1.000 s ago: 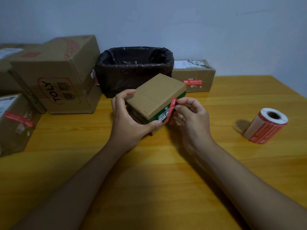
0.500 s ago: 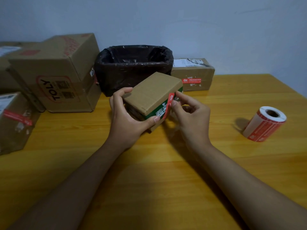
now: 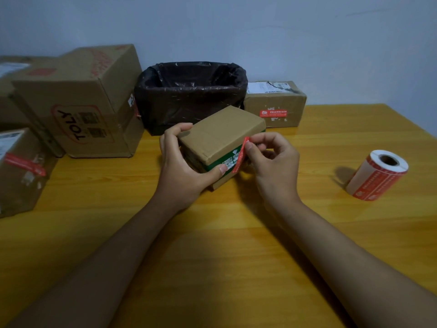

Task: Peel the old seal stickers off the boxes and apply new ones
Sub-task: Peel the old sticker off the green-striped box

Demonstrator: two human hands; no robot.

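Gripping the small cardboard box [image 3: 220,136] from its left side, the left hand [image 3: 182,171] curls its fingers over the far top edge and sets its thumb against the green-banded near face, apparently to keep the box from sliding or turning while the seal comes away. The box sits near the middle of the wooden table [image 3: 236,245], tilted so 1 corner points toward the person and its longer top edge runs from near-left to far-right.

The right hand [image 3: 272,166] pinches the upper end of the old red seal sticker [image 3: 241,155] between thumb and forefinger, its other fingers loosely curled behind. The sticker is a narrow strip whose long axis runs nearly upright down the near right corner of the box, its top end lifted off the cardboard and leaning right toward the pinching fingers, its lower end seemingly attached near the green band. Pulling from the top end likely lets the strip peel along its length rather than tear across.

A bin lined with a black bag [image 3: 191,91] stands just behind the box, probably for discarded seals, and the roll of new red stickers [image 3: 378,176] lies on its side well to the right, within reach.
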